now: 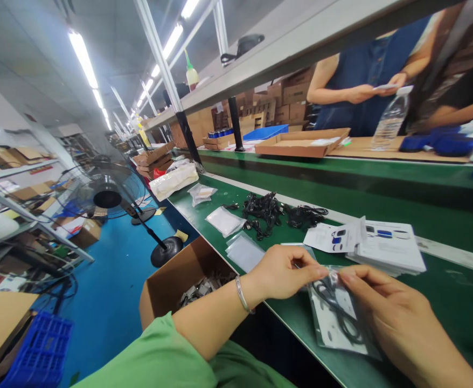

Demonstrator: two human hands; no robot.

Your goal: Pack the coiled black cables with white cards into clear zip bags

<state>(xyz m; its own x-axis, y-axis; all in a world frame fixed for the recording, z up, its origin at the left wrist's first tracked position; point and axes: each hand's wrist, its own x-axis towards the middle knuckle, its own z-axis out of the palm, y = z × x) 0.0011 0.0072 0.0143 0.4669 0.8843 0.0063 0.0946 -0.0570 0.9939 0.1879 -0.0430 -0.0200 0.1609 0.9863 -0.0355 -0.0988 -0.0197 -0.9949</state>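
Head: left hand (pixel 280 272), right hand (pixel 398 318) pinch edge-side bag (pixel 330 326).

Right hand (pixel 398 318): its wrist is running off the near bottom edge.
Clear bag (pixel 335 326): its right side is lying hidden under that hand.
Co-worker (pixel 361 70): the far shelf (pixel 285 46) is covering everything above the shoulders.
Leaflets (pixel 390 245): print is showing too small to read.
Cardboard box (pixel 164 285): contents are showing too blurred to identify.
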